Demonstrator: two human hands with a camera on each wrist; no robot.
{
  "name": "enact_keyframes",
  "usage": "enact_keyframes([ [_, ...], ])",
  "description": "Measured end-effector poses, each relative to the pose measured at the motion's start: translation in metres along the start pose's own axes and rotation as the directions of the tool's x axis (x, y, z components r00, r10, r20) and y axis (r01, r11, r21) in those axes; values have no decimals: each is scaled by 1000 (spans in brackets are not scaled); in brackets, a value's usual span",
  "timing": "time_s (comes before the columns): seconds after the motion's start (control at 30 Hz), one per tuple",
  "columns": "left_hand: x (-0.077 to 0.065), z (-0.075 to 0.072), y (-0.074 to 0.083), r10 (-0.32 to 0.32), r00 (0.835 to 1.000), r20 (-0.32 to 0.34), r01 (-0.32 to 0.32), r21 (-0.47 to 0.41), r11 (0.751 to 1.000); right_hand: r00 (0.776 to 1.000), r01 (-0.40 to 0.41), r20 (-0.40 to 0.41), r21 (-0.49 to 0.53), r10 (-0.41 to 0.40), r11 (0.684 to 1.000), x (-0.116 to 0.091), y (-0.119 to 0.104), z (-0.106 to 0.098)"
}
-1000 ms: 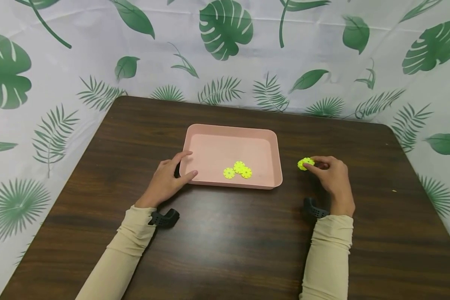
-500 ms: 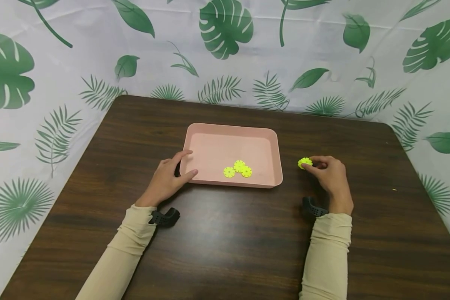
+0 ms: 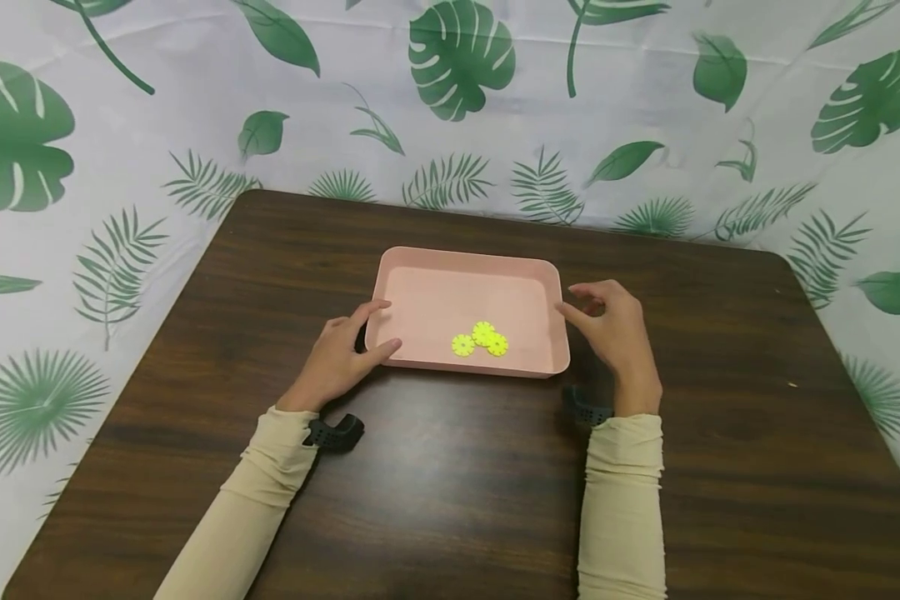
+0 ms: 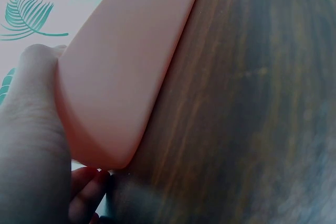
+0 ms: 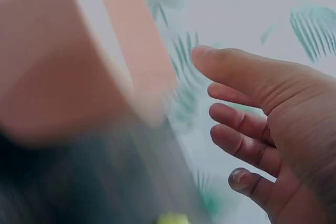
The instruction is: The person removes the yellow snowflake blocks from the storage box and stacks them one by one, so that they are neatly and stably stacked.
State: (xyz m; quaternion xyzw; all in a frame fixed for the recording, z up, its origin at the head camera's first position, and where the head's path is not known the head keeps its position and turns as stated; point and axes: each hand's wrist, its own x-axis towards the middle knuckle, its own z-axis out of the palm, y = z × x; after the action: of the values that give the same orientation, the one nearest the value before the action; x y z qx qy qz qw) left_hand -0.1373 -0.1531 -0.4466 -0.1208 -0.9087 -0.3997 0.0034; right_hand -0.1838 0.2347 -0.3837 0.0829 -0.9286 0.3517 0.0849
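Note:
My left hand [image 3: 332, 364] holds the front left corner of a pink tray [image 3: 401, 362], index finger over the left side and thumb over the front rim. In the left wrist view, fingers [image 4: 86, 190] show below the tray's corner. Three flat yellow notched discs [image 3: 462, 345] lie inside the tray near its front; two of them overlap. My right hand [image 3: 615, 333] is at the tray's right side, with its thumb and fingers apart and nothing between them. A blurred yellow-green thing [image 5: 173, 219] shows at the bottom of the right wrist view.
The tray sits on a dark wood-grain table [image 3: 450, 517]. A white cloth [image 3: 540, 125] with green leaf prints hangs behind the table and at its sides. A tiny pale speck [image 3: 792, 385] lies on the table at the right.
My right hand was at yellow discs right of the tray; it has moved left to the tray's side without them. My left hand and the discs in the tray keep their places.

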Motion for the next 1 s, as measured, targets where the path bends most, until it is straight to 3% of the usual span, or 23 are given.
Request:
enact_keyframes([
  [0.2, 1, 0, 0, 23, 1000, -6, -23, -1, 1000, 989, 48, 136, 26, -51, 999, 8, -32, 31],
  [0.37, 2, -1, 0, 22, 1000, -11, -22, -3, 1000, 940, 63, 332, 47, -75, 997, 13, -51, 55],
  [0.5, 2, -1, -2, 28, 1000, -13, -28, -7, 1000, 905, 31, 425, 26, -39, 999, 11, -55, 64],
  [0.73, 1, -2, -1, -1, 1000, -11, 1, -12, 1000, 889, -6, 459, 21, -4, 1000, 9, -52, 66],
  [1.0, 1, 0, -1, -6, 1000, -7, 6, -7, 1000, 897, -5, 442, 2, 4, 1000, 9, -50, 69],
])
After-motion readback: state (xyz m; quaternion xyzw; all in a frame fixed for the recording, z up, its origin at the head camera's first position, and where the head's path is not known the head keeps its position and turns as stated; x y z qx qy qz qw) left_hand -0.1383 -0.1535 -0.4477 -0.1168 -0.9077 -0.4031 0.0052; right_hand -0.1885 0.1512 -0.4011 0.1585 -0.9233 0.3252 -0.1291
